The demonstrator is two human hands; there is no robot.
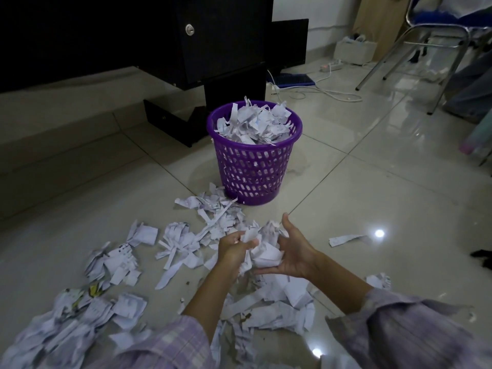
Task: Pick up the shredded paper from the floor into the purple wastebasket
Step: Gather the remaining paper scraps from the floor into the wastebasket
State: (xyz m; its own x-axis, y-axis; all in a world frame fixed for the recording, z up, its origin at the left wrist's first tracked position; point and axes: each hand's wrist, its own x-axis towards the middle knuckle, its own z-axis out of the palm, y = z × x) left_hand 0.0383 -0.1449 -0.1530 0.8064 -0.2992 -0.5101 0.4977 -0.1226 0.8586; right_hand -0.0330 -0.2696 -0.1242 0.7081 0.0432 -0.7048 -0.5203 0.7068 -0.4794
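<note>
**Head view: both hands bunching a wad, wastebasket already heaped**

Risk first: the purple wastebasket (254,153) is sitting piled above its rim, so a fresh load is likely sliding off, and loose strips are liable to be slipping from the wad in transit.

The left hand (234,247) is curling over the wad of shredded paper (263,249); the right hand (291,251) is cupping it from beside and below, thumb raised. Much shredded paper is lying on the floor (359,198), between the person and the wastebasket.

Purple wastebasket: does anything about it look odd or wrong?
The purple wastebasket stands upright, but shredded paper is heaped above its rim, with strips sticking out. More may slide off. Both hands hold another bunch.
</note>
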